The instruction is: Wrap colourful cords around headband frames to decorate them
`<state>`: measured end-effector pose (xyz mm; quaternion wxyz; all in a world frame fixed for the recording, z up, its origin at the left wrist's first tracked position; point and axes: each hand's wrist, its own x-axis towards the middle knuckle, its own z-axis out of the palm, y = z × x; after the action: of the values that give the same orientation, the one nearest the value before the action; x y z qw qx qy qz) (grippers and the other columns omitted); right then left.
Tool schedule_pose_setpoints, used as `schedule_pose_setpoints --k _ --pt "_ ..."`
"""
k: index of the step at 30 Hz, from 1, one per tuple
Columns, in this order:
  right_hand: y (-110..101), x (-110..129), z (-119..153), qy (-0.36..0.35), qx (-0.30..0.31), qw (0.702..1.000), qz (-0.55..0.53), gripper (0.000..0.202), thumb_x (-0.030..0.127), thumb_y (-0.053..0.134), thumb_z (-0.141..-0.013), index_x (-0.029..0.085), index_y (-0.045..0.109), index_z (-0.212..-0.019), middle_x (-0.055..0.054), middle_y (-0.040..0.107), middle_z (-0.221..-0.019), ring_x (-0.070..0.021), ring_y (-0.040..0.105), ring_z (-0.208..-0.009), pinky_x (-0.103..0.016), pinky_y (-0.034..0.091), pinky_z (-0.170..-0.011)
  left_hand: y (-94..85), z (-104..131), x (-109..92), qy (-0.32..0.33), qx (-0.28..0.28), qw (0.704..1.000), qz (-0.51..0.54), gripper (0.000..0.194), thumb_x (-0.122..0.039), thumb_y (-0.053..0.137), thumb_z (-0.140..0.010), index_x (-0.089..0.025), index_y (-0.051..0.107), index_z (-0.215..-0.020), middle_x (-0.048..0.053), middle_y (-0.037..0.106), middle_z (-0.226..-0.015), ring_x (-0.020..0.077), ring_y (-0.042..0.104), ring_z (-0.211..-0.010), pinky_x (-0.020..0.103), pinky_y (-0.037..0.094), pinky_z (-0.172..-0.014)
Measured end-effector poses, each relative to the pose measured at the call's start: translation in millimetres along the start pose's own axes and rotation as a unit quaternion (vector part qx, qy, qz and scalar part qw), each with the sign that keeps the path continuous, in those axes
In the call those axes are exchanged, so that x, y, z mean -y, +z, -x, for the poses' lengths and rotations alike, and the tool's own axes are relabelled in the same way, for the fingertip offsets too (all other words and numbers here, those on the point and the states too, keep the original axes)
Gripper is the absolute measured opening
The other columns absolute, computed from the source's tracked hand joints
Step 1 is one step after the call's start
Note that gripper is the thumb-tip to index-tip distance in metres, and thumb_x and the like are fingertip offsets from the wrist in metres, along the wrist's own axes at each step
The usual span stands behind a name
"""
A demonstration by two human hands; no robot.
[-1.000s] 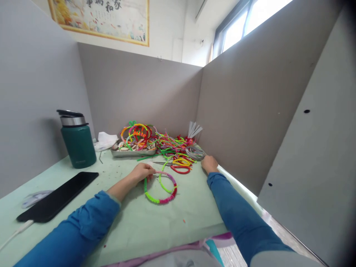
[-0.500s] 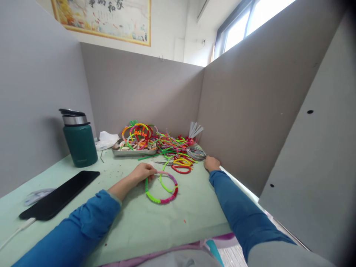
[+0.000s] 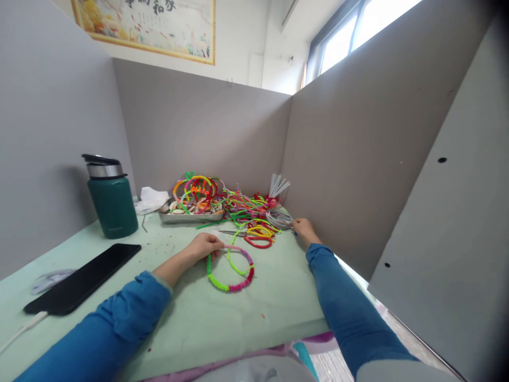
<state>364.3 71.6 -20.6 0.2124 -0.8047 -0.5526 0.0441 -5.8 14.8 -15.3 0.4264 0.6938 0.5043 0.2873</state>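
My left hand is closed in a pinch on the upper left of a hoop wrapped in coloured pipe cleaners, green, pink, red and purple. The hoop lies on the table, with a lime pipe cleaner running across its inside. At the right partition, my right hand has its fingers together at the edge of a coil of grey wire; what they hold is too small to make out. Between the hands lie scissors with red and yellow handles, beside more pipe cleaners.
A metal tray at the back holds finished-looking coloured hoops and small pieces. Next to it is a heap of pipe cleaners with clear sticks. A green bottle, white tissue and black phone are left. Grey partitions enclose the table.
My right hand has shifted slightly up, and its fingers now show at the wire coil, where before they were mostly hidden. My left hand keeps its hold on the hoop.
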Motion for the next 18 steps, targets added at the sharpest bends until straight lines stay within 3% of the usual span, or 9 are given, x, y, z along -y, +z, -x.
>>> schedule_pose_setpoints --k 4,8,13,18 --pt "-10 -10 0 0.048 -0.004 0.999 0.01 0.03 0.024 0.046 -0.08 0.013 0.067 -0.099 -0.015 0.065 -0.097 -0.0213 0.061 -0.088 -0.025 0.045 -0.068 -0.2 1 0 -0.006 0.002 1.0 0.003 0.034 -0.046 0.063 -0.06 -0.013 0.063 -0.069 0.002 0.061 -0.057 0.0095 0.049 -0.043 0.022 0.032 -0.043" --pt "-6 -11 7 0.074 0.011 0.997 0.033 0.033 0.026 0.054 -0.075 0.013 0.065 -0.103 -0.018 0.062 -0.105 -0.0275 0.059 -0.096 -0.033 0.046 -0.075 -0.8 2 -1 -0.004 0.005 1.0 0.003 0.034 -0.045 0.063 -0.06 -0.012 0.063 -0.068 0.003 0.061 -0.057 0.0092 0.049 -0.043 0.022 0.032 -0.043" --pt "-4 -1 19 0.058 0.034 0.996 0.05 0.032 0.017 0.056 -0.072 0.014 0.065 -0.102 -0.018 0.059 -0.111 -0.028 0.056 -0.103 -0.036 0.043 -0.082 -1.4 4 -3 -0.008 0.008 1.0 -0.003 0.034 -0.045 0.063 -0.061 -0.012 0.064 -0.07 0.004 0.062 -0.059 0.0099 0.05 -0.045 0.022 0.033 -0.044" --pt "-17 24 33 0.015 0.055 0.998 0.039 0.025 0.015 0.061 -0.067 0.009 0.067 -0.09 -0.019 0.062 -0.099 -0.0265 0.058 -0.094 -0.032 0.045 -0.075 -1.9 6 -6 -0.007 0.005 1.0 -0.007 0.037 -0.047 0.064 -0.06 -0.012 0.065 -0.072 0.004 0.063 -0.06 0.0098 0.05 -0.045 0.021 0.031 -0.043"
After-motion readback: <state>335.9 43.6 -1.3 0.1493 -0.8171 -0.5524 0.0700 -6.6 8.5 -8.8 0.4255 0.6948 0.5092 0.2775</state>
